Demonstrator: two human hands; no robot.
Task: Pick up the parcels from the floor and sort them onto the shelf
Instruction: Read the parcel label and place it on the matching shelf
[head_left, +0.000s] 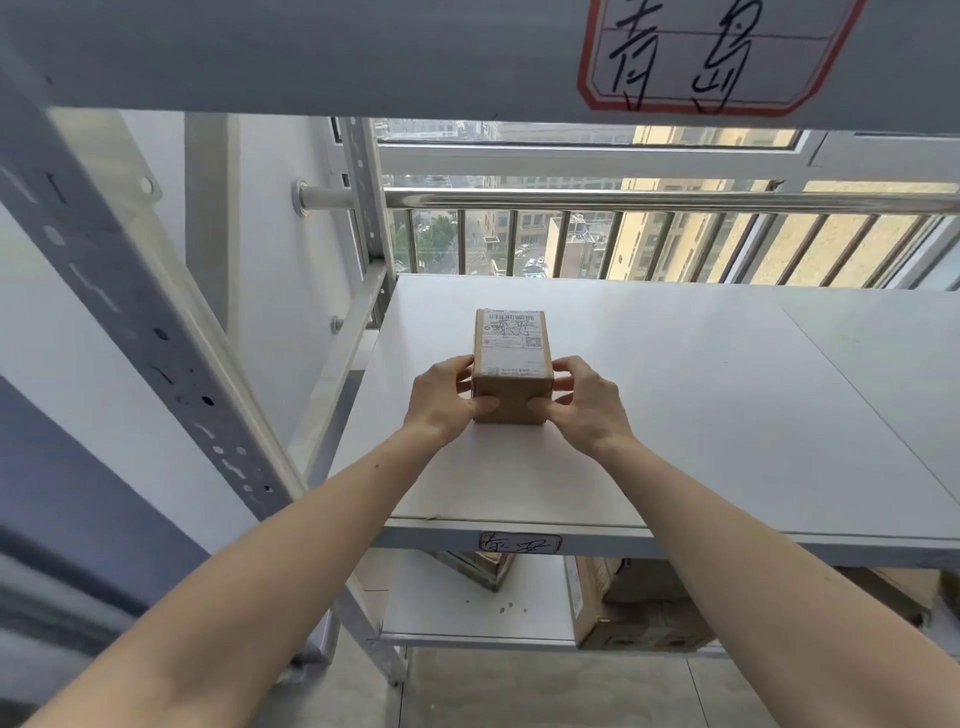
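While both my arms reach forward over the front edge of the shelf (675, 415), I hold a small cardboard parcel (511, 397) between my two hands. It sits on the white shelf board, toward the left half, upright, with its bottom touching the board as far as I can tell. My left hand (441, 397) clasps the parcel's left side, thumb pressed on the near face and fingers wrapped round the left edge. My right hand (584, 397) clasps the parcel's right side in the same way, thumb on the near face, fingers curled against the right edge. A white shipping label (513, 340) with barcodes and a scrawl of ink covers the parcel's top.

Straight below the parcel, on the front lip of the shelf, is a red-bordered tag (519, 543) with handwriting that is too blurred for me to read. Above the parcel, on the beam of the next level up, is a larger red-bordered sign (711, 52) with two handwritten characters. Left of the parcel runs the grey perforated upright (130, 312) of the frame. Beyond the parcel stand a steel railing (623, 200) and a window onto buildings. Below the parcel, on the lower level, lie more cardboard boxes (634, 608)
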